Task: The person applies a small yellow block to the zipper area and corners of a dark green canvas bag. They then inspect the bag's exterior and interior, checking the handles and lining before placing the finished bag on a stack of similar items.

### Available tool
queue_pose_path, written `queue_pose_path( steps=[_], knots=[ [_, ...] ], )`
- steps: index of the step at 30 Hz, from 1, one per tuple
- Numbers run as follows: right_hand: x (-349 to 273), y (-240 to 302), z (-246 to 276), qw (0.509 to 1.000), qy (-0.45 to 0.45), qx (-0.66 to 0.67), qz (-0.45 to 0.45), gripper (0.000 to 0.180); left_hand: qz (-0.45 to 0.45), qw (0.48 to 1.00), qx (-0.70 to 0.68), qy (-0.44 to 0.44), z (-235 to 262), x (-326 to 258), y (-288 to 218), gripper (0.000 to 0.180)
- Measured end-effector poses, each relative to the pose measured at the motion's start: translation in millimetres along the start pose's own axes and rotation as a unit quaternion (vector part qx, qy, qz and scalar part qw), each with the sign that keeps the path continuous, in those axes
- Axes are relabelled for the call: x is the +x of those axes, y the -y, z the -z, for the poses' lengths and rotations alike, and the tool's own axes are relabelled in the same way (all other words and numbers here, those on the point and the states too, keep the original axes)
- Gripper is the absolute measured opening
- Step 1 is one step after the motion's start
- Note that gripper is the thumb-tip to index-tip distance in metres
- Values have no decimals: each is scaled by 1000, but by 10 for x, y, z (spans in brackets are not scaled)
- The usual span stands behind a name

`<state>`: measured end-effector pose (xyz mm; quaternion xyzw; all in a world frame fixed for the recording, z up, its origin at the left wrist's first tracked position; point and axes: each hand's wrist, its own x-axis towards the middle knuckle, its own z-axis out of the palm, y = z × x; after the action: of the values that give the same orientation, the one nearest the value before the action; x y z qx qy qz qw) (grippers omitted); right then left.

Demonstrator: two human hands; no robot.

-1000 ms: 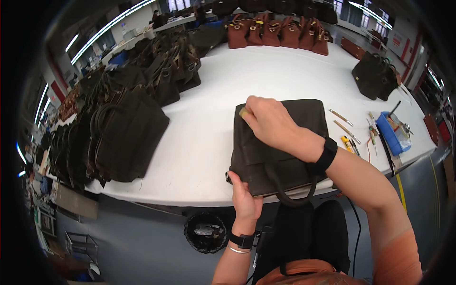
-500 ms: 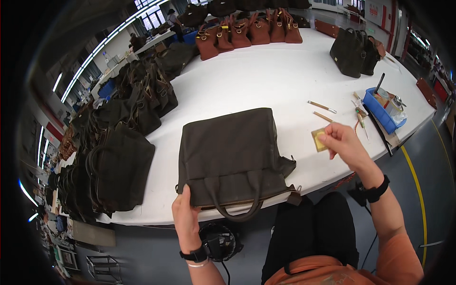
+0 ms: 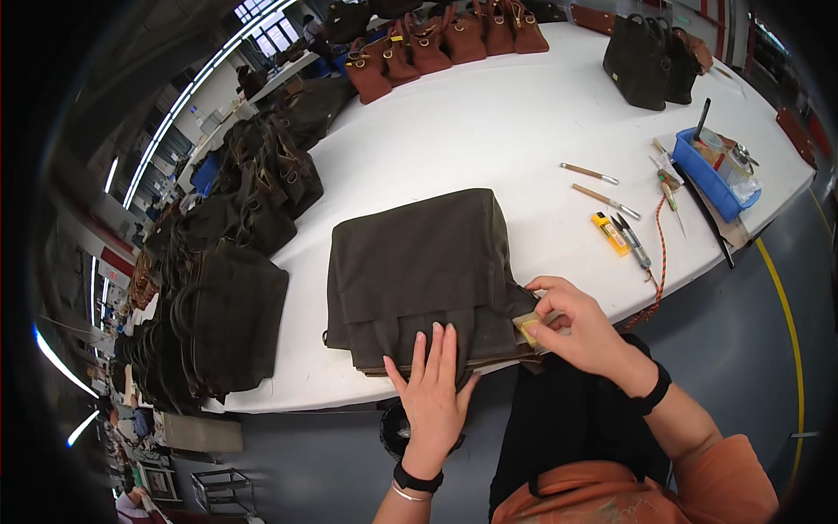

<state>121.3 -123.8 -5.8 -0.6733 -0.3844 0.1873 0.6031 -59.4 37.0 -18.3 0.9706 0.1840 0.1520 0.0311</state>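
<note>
A dark olive-brown handbag (image 3: pixel 410 253) lies flat on the white-covered table in front of me, its zipped opening toward my body. My left hand (image 3: pixel 429 393) rests on the bag over its handles, palm down with the fingers stretched out. Between the thumb and fingers of my right hand (image 3: pixel 580 330) is a small yellowish block (image 3: pixel 530 327). That block is at the bag's right side, by the end of the zip; whether it touches the leather I cannot tell.
Right of the bag lie two slim wooden-handled tools (image 3: pixel 605 200), a yellow lighter-like item (image 3: pixel 609 233), thread snips (image 3: pixel 632 241) and an orange cord (image 3: pixel 661 271). Beyond is a blue bin (image 3: pixel 705 175) of supplies. Dark bags (image 3: pixel 231 314) crowd the left; reddish-brown bags (image 3: pixel 428 45) stand at the back.
My left hand has moved from the bag's lower left corner onto its handles. My right hand has brought the yellowish block left and down to the bag, uncovering the snips and yellow item.
</note>
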Motion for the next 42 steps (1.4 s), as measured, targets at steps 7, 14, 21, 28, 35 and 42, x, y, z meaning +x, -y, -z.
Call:
queue_pose_path(
  steps=[7, 14, 21, 28, 35, 42],
  knots=[
    [-484, -242, -274, 980, -141, -84, 111, 16, 19, 999, -4, -29, -85, 24, -48, 85],
    [-526, -137, -259, 965, -145, -148, 158, 17, 40, 997, -18, -57, -118, 39, -137, 80],
    [-588, -299, -82, 991, -122, -20, 55, 15, 68, 994, -46, -75, -106, 75, -243, 76],
    [-750, -365, 198, 998, -62, 5, 15, 11, 86, 992, -76, -61, -38, 103, -236, 85],
    [-419, 312, 484, 987, -134, -74, -52, 12, 11, 995, -80, -57, -121, -51, -429, 73],
    [96, 131, 145, 923, -126, -352, 94, 16, -31, 993, -72, -87, -158, -22, -417, 72]
  ],
)
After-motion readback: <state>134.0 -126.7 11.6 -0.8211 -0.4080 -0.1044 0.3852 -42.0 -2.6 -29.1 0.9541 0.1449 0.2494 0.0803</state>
